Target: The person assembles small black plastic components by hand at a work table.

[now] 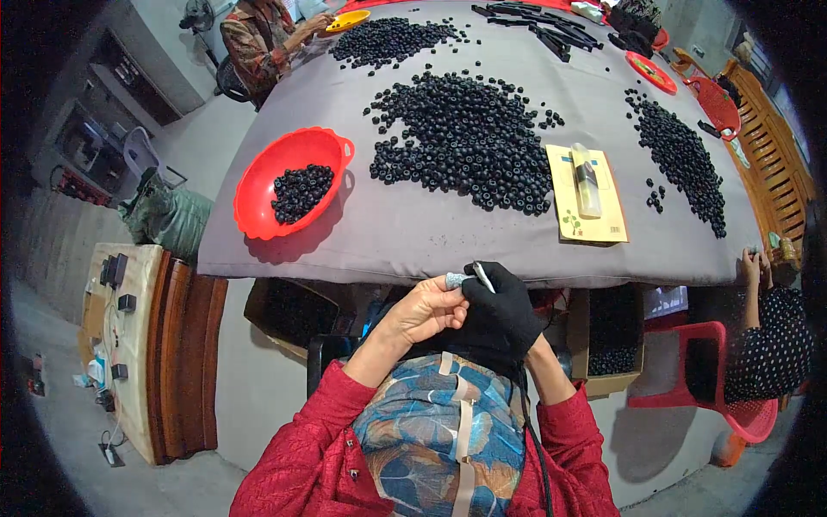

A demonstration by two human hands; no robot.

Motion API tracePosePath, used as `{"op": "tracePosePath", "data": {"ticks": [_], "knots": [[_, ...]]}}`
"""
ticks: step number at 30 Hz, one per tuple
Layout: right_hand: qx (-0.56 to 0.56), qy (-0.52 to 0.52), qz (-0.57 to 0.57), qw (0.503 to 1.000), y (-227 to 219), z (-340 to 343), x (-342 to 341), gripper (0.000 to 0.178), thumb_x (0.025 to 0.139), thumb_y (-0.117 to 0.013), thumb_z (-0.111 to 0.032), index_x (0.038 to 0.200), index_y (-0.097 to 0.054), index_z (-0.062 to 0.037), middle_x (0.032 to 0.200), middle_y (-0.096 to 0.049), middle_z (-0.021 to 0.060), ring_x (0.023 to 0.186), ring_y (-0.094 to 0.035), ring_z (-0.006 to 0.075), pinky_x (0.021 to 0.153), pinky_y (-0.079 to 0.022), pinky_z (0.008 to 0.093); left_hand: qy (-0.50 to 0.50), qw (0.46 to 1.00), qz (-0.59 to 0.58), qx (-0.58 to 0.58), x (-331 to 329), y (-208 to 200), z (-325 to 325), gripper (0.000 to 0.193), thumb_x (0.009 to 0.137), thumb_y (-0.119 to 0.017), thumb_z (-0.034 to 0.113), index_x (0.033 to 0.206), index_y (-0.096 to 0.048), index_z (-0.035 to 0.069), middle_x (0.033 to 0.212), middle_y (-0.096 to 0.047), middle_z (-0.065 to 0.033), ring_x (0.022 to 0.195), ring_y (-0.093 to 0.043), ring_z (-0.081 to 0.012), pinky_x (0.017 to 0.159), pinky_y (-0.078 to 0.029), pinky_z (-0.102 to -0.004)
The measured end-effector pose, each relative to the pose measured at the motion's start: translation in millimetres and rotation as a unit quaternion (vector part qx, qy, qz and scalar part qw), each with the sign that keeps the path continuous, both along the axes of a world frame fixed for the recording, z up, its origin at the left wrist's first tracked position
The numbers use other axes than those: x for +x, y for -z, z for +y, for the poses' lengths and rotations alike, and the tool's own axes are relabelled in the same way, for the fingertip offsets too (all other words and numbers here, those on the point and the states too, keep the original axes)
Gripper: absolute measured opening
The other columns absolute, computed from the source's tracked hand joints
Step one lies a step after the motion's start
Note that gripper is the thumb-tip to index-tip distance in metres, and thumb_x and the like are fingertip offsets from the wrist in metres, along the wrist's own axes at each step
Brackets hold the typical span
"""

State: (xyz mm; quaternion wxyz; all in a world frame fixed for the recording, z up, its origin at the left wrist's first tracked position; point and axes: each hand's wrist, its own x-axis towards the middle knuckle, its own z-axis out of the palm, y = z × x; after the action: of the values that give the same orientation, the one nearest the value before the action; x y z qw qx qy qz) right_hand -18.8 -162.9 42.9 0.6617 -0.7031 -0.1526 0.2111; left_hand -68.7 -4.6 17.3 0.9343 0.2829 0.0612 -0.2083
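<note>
Just off the table's near edge, my two hands meet in front of my body. My left hand (424,315) is bare and closed, thumb against the fingers, with a pale silvery wrap (456,280) round one fingertip. Whatever it pinches is too small or hidden to make out. A black glove covers my right hand (505,312), which is closed round a slim, pale, blade-like tool (484,277) pointing up and away. Beyond the hands lies a big heap of small black ring-shaped parts (469,138). A red scalloped bowl (250,196) at left holds more of them.
On the grey-covered table (362,246) lies a yellow booklet (568,207) under a clear tube (587,189). Other black heaps (680,159) spread right and far. One person (258,43) sits far left, another (767,345) right by a red chair (689,362). Boxes (613,375) stand below.
</note>
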Motion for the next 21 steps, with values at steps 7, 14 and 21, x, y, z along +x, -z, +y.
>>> {"op": "tracePosePath", "data": {"ticks": [7, 14, 21], "knots": [[-0.003, -0.034, 0.012, 0.999, -8, -1, 0, 0.027, 0.077, -0.058, -0.013, 0.099, -0.056, 0.0017, 0.082, -0.059, 0.005, 0.074, -0.054, 0.0098, 0.066, -0.045, 0.0247, 0.008, 0.999, -0.024, 0.04, -1, -3, 5, 0.012, 0.081, -0.059, 0.009, 0.089, -0.058, -0.001, 0.075, -0.06, -0.01, 0.061, -0.06, -0.015, 0.054, -0.052, -0.0272], [-0.002, -0.074, 0.033, 0.997, -14, -2, -1, 0.031, 0.079, -0.059, -0.017, 0.103, -0.055, 0.0016, 0.09, -0.059, 0.0064, 0.08, -0.054, 0.0116, 0.072, -0.044, 0.0255, 0.02, 0.996, -0.033, 0.077, -2, -7, 7, 0.012, 0.081, -0.059, 0.009, 0.087, -0.058, 0.0, 0.073, -0.06, -0.0108, 0.056, -0.059, -0.0137, 0.053, -0.051, -0.0259], [0.051, -0.037, 0.041, 0.997, -6, -2, 0, 0.029, 0.08, -0.058, -0.016, 0.103, -0.055, 0.001, 0.089, -0.059, 0.0058, 0.079, -0.053, 0.0104, 0.07, -0.043, 0.0252, -0.026, 0.998, -0.013, 0.058, -2, -9, -1, 0.007, 0.082, -0.058, 0.008, 0.085, -0.058, 0.002, 0.071, -0.06, -0.0077, 0.056, -0.057, -0.0101, 0.049, -0.045, -0.0223]]}}
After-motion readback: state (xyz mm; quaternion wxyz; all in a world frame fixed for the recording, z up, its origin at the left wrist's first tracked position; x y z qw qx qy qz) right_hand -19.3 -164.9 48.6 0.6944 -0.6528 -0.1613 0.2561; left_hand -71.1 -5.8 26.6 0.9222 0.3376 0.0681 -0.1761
